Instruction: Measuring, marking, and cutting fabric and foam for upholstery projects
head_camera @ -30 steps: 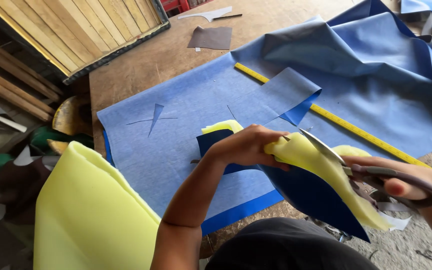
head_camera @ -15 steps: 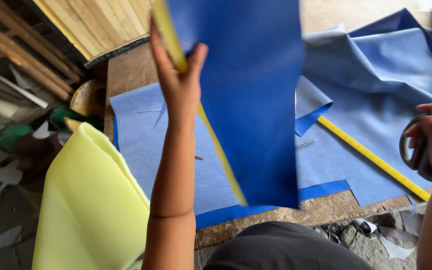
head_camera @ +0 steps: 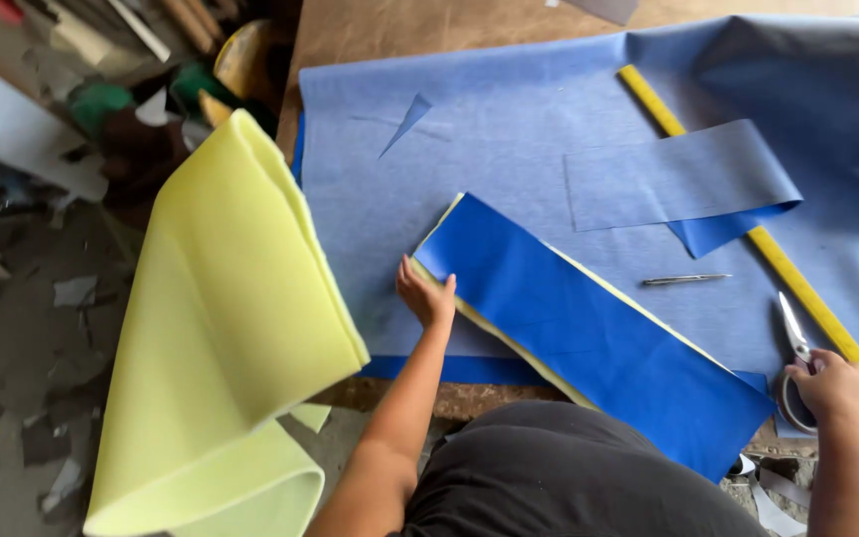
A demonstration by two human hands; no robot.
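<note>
Blue strip [head_camera: 599, 333] flat | left hand [head_camera: 428, 293] open, fingertips pressing its corner | right hand [head_camera: 835, 386] clasps scissors [head_camera: 793, 373]

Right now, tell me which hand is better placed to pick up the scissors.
The right hand: it already rests on the scissors' handles. The left hand is pressing the blue panel's far corner.
</note>
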